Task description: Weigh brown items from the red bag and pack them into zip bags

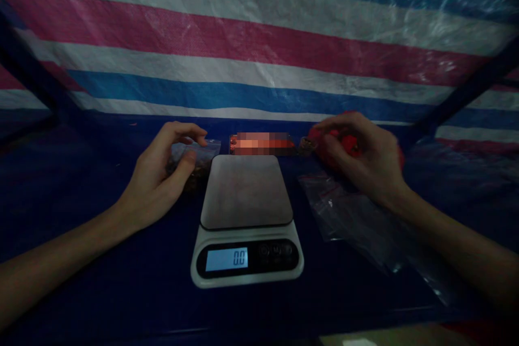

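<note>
A white digital scale (247,238) stands in front of me, its metal plate bare and its lit display reading 0.0. To its left, my left hand (164,167) hovers with thumb and fingers apart over a clear zip bag (197,170) of small brownish pieces, partly hidden by the hand. My right hand (367,157) is above a red object (351,145) that it mostly covers; thumb and forefinger are apart. Just left of those fingertips is a small, blurred brownish clump (308,144), seemingly not gripped.
Behind the scale lies a reddish-orange packet (243,144), partly blurred out. Flat clear zip bags (357,221) overlap on the blue table (154,286) under my right forearm. A striped plastic sheet (243,38) hangs behind, with dark frame bars (458,89) at both sides.
</note>
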The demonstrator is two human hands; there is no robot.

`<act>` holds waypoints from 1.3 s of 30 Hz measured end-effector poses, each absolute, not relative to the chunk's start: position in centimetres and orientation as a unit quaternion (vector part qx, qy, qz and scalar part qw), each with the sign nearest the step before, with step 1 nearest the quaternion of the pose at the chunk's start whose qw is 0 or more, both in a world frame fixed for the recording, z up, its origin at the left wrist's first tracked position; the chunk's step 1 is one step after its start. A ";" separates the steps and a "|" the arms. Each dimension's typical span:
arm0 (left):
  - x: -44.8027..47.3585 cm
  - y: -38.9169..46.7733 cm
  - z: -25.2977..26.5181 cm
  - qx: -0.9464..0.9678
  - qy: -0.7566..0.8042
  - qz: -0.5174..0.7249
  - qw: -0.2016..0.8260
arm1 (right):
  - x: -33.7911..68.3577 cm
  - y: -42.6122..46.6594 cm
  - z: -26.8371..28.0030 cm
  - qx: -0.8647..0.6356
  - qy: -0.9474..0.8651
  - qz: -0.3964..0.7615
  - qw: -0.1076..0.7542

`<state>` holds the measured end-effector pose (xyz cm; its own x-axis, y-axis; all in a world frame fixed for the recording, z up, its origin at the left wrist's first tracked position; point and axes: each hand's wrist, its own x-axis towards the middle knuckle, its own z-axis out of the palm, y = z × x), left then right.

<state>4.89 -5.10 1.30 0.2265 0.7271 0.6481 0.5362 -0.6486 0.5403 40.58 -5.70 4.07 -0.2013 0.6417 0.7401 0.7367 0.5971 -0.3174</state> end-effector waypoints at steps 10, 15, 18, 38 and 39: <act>5.2 -5.0 1.6 0.803 0.395 0.442 0.061 | 42.5 -0.9 1.6 -0.496 -0.768 0.107 0.391; 5.4 -5.4 1.7 0.807 0.398 0.433 0.061 | 38.2 -4.5 5.0 -0.431 -0.772 0.130 0.449; 5.4 -5.4 1.6 0.814 0.390 0.427 0.058 | 35.1 -6.8 5.9 -0.400 -0.794 0.161 0.429; 6.0 -5.8 2.1 0.809 0.344 0.476 0.025 | 46.8 -8.8 4.4 -0.410 -0.883 0.169 0.152; 6.1 -5.7 2.3 0.808 0.334 0.486 0.016 | 46.5 -8.7 4.1 -0.403 -0.888 0.161 0.155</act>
